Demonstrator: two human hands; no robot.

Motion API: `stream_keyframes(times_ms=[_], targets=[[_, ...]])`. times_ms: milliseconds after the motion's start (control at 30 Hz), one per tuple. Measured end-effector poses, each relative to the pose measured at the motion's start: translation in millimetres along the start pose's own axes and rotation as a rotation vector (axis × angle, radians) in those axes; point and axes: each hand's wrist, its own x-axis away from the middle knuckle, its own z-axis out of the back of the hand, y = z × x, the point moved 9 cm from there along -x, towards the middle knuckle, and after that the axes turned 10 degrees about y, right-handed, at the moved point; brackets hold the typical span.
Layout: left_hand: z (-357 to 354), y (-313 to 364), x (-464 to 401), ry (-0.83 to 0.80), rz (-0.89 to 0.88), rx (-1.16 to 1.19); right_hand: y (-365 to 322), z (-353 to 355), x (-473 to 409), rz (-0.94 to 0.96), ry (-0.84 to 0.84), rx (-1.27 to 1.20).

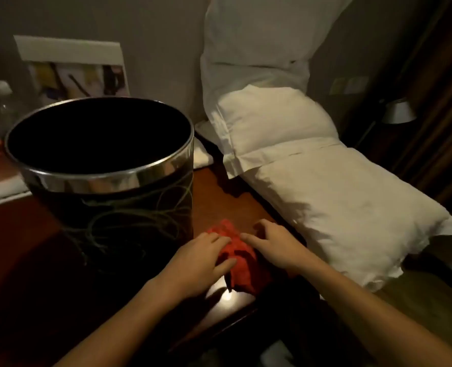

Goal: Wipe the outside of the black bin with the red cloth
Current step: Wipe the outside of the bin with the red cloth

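The black bin, round with a shiny metal rim and pale swirl lines on its side, stands upright on a dark wooden table. A crumpled red cloth lies on the table just right of the bin's base. My left hand rests on the cloth's left side, thumb and fingers pinching its folds. My right hand lies on the cloth's right side with fingers spread over it. Neither hand touches the bin.
White pillows are stacked on a bed right of the table, close to its edge. A framed picture leans on the wall behind the bin, a clear bottle at far left. A metal lamp stands at right.
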Motion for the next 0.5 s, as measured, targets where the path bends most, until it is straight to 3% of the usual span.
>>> stream_keyframes(times_ms=[267, 367, 500], targets=[[-19, 0, 39, -0.039, -0.043, -0.098, -2, -26, 11, -0.222, 0.045, -0.055], [-9, -2, 46, -0.001, -0.018, -0.033, -5, -28, 16, -0.259, 0.04, -0.261], [17, 4, 58, 0.071, 0.028, 0.017, -22, -16, 42, -0.165, 0.133, -0.466]])
